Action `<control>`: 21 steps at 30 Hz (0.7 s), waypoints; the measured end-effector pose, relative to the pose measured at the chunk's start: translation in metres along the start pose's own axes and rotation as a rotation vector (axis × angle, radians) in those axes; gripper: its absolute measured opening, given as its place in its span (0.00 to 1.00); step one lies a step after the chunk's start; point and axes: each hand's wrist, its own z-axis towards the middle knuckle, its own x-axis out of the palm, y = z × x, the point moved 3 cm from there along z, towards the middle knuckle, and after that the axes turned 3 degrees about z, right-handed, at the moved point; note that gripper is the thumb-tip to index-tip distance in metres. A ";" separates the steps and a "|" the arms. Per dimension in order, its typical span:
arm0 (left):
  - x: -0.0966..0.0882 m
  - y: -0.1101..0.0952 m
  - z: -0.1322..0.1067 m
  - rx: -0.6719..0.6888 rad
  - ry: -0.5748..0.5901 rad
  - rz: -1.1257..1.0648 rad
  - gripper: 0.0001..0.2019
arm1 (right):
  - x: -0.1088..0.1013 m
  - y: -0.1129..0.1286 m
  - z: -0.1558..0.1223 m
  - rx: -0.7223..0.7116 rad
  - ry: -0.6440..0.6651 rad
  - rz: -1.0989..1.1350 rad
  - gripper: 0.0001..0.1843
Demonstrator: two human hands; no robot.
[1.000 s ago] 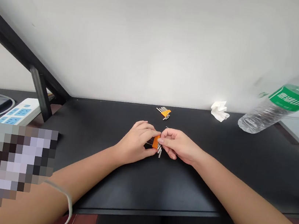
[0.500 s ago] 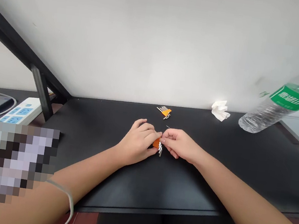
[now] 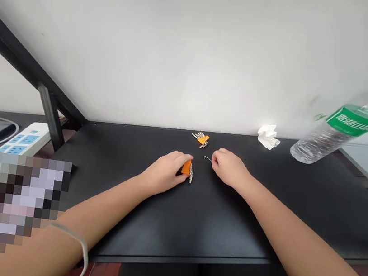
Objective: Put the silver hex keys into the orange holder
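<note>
My left hand (image 3: 165,170) is closed round an orange hex key holder (image 3: 186,167), gripping it between thumb and fingers just above the black table. Several silver hex keys (image 3: 191,175) stick out of its right side, their short ends pointing toward me. To the right, my right hand (image 3: 230,167) pinches one thin hex key (image 3: 207,158), whose tip points left; the rest is covered by the fingers. Behind both hands lies a second orange holder (image 3: 203,139) filled with silver hex keys, touched by neither hand.
A tilted clear plastic bottle (image 3: 321,136) with a green label stands at the right rear, near a crumpled white tissue (image 3: 268,136). White power strips (image 3: 26,138) and cables are at the left. A pale wall (image 3: 180,64) bounds the black table (image 3: 213,224).
My right hand has moved right, away from the holder, with the thin hex key in its fingers. My left hand has shifted slightly left with the orange holder.
</note>
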 end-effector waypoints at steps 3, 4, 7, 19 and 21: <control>0.001 0.004 -0.001 -0.082 0.028 -0.072 0.30 | -0.004 0.009 -0.007 0.023 0.071 -0.064 0.09; 0.001 0.004 -0.001 -0.091 0.033 -0.098 0.30 | -0.005 0.011 -0.010 0.011 0.071 -0.059 0.09; 0.001 0.003 0.000 -0.081 0.042 -0.142 0.24 | -0.008 0.017 -0.018 -0.075 0.056 0.085 0.08; 0.000 -0.002 0.000 -0.024 0.027 -0.165 0.20 | -0.005 0.026 -0.025 -0.171 0.115 0.671 0.03; 0.001 -0.003 -0.001 -0.015 0.034 -0.164 0.20 | -0.006 0.026 -0.025 -0.175 0.114 0.678 0.03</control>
